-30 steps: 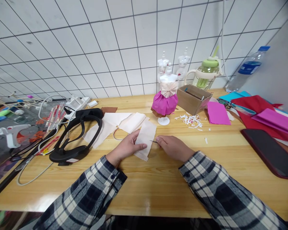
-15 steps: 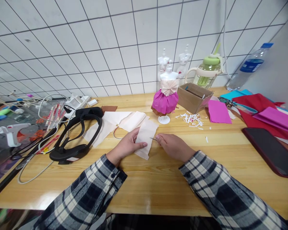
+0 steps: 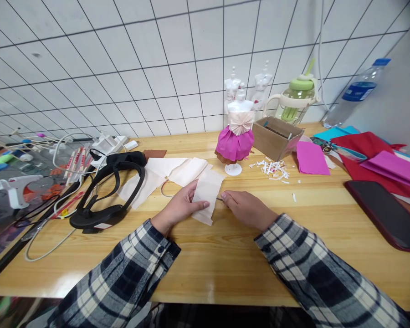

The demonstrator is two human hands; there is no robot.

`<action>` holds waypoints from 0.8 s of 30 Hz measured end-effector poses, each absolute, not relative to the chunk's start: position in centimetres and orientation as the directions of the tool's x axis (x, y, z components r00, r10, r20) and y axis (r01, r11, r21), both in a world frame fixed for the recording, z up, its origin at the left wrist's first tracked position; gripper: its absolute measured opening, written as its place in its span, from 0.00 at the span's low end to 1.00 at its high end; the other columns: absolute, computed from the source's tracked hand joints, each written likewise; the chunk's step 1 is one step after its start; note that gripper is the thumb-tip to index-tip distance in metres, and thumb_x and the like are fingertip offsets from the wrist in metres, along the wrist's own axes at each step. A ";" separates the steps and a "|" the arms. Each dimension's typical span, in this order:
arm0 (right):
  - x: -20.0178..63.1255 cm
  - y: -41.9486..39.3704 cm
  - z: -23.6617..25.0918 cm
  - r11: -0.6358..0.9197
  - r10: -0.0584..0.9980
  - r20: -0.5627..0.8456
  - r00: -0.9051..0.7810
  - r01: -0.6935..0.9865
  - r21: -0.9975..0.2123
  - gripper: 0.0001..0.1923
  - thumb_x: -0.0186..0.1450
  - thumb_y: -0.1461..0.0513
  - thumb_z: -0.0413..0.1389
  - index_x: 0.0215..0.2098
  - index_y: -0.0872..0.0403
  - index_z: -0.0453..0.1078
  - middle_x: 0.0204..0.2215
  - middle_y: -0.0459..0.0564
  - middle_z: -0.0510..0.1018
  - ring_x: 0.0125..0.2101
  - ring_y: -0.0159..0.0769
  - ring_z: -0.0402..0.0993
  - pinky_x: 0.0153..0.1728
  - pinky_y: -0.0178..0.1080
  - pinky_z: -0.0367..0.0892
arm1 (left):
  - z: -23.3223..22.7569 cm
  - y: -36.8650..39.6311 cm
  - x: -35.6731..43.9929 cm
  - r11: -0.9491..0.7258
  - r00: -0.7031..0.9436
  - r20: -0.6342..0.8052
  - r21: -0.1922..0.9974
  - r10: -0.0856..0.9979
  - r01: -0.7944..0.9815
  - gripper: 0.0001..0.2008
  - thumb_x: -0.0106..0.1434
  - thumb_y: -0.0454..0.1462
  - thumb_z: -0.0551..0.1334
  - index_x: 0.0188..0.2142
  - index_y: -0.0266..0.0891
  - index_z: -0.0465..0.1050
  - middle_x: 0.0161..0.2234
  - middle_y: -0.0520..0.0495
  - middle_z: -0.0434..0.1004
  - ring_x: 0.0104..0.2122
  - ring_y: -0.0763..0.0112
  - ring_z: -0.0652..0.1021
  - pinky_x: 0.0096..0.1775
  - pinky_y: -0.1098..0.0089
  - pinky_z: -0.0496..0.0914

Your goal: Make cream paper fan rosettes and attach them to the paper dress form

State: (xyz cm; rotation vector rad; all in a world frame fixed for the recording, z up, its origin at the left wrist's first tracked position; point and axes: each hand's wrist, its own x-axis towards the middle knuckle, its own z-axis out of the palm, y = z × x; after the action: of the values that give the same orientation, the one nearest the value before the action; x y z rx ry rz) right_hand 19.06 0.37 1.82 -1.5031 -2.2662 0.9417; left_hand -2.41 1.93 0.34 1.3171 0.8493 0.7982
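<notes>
My left hand (image 3: 183, 202) is closed on a piece of pale cream crepe paper (image 3: 207, 189), thumb across its front and fingers behind. The strip stands tilted above the table, its lower edge uneven. From my right hand (image 3: 245, 207), closed in a pinch, a thin dark metal tool (image 3: 219, 199) points left at the strip's right edge. Most of that tool is hidden in the fingers, so its kind is unclear. Behind the hands, a small white dress form (image 3: 241, 106) wears a magenta skirt (image 3: 235, 145) and a pale pleated bow (image 3: 241, 123).
More cream paper (image 3: 188, 171) lies behind my left hand, beside a black headset strap (image 3: 112, 214). A white glue gun (image 3: 17, 189) and cables are at left. To the right are a cardboard box (image 3: 276, 139), paper scraps (image 3: 269, 168), magenta paper (image 3: 312, 158) and a phone (image 3: 386, 214).
The metal tool's tip showed in front of the paper's right edge before; now the paper's edge covers it. Both hands have stayed nearly in place, and the view has shifted slightly.
</notes>
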 end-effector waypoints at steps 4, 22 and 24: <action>19.3 0.3 2.0 0.264 0.898 -0.101 -0.427 0.710 -0.653 0.23 0.75 0.56 0.36 0.37 0.53 0.70 0.36 0.52 0.79 0.37 0.38 0.72 0.38 0.38 0.59 | 0.4 1.9 -2.4 0.080 0.471 -0.063 0.997 0.880 -0.015 0.33 0.54 0.35 0.72 0.58 0.36 0.65 0.54 0.38 0.76 0.49 0.60 0.78 0.47 0.68 0.72; 18.8 0.2 1.9 0.258 0.908 -0.105 -0.405 0.740 -0.621 0.22 0.75 0.56 0.37 0.36 0.53 0.69 0.36 0.51 0.79 0.38 0.37 0.73 0.38 0.37 0.59 | 0.2 1.7 -2.3 0.084 0.496 -0.091 0.996 0.864 0.036 0.32 0.54 0.36 0.71 0.58 0.36 0.66 0.56 0.38 0.74 0.52 0.56 0.76 0.51 0.62 0.71; 18.8 0.2 2.0 0.260 0.908 -0.107 -0.404 0.747 -0.611 0.22 0.75 0.56 0.37 0.35 0.53 0.69 0.36 0.51 0.79 0.38 0.37 0.73 0.37 0.37 0.59 | 0.3 1.7 -2.3 0.095 0.503 -0.099 0.995 0.859 0.033 0.32 0.54 0.36 0.71 0.58 0.35 0.66 0.55 0.38 0.74 0.51 0.57 0.77 0.50 0.63 0.71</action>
State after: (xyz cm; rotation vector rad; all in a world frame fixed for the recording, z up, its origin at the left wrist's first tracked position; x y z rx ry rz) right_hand 18.78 0.17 2.01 -1.5336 -2.2677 0.8693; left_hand -2.29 1.68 0.26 1.3466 0.8647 0.7417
